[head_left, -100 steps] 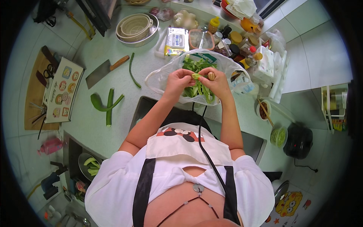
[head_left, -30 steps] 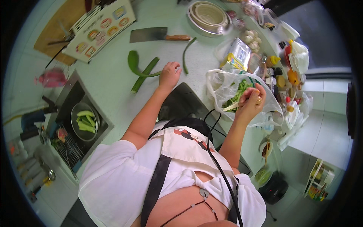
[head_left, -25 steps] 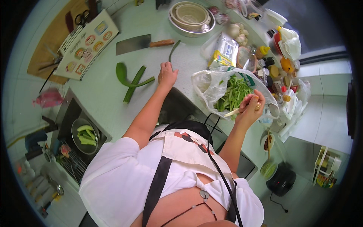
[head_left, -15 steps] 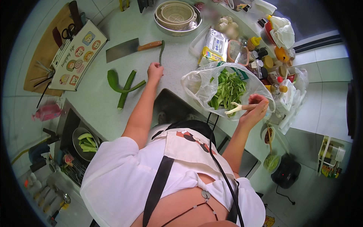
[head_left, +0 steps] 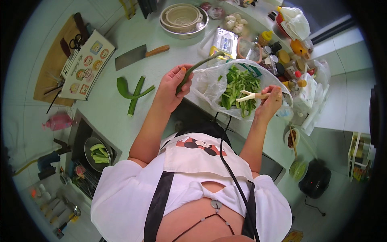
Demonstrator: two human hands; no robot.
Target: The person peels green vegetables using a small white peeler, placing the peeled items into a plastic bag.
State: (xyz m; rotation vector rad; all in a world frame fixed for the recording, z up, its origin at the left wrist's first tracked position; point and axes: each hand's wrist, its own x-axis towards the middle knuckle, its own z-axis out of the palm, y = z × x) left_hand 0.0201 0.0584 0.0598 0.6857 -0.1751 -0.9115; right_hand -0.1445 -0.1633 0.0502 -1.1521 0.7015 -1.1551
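left hand (head_left: 171, 90) pinching green stem (head_left: 202, 62), partly covered, right hand (head_left: 270, 105) gripping peeler (head_left: 249, 95), handle (head_left: 263, 96) partly hidden

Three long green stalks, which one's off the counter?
The thin stalk held in the left hand. The other two, a straight stalk and a curved stalk, lie crossed on the counter.

Stalk (head_left: 198, 65): dark green. Peeler (head_left: 252, 96): cream head, tan handle. Bag (head_left: 204, 83) at 2 o'clock: whitish, see-through, green print. Cleaver (head_left: 136, 56) at 11: grey blade, brown handle. Knife rack (head_left: 86, 69) at 10: white, multicolour cartoon pictures. Apron (head_left: 189, 160): cream, red-black print. Container (head_left: 298, 171) at 4: looks pale green, too small to be sure.
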